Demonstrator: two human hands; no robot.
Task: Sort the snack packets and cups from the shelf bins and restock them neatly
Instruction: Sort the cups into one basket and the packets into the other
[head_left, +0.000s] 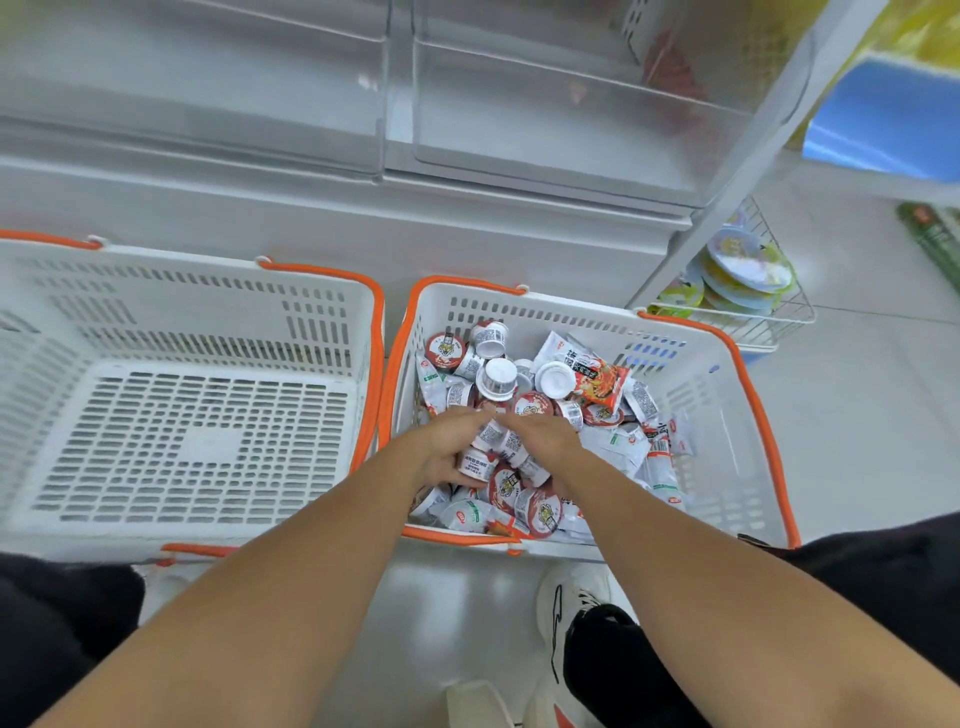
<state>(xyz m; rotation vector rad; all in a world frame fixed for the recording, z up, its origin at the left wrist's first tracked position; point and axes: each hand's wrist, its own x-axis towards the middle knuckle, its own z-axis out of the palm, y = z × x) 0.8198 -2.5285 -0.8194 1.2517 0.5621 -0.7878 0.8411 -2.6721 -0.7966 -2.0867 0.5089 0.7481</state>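
Note:
A white basket with orange handles on the floor holds several small red-lidded snack cups and white snack packets, plus a red packet. Both my hands are down in the pile. My left hand curls its fingers round a small cup. My right hand reaches in beside it, fingers bent over cups in the middle; what they hold is hidden. A second, empty white basket stands to the left.
Clear plastic shelf bins sit above and behind the baskets. A wire rack with flat round packs hangs at the right. My shoes and dark trousers are at the bottom, on a pale tiled floor.

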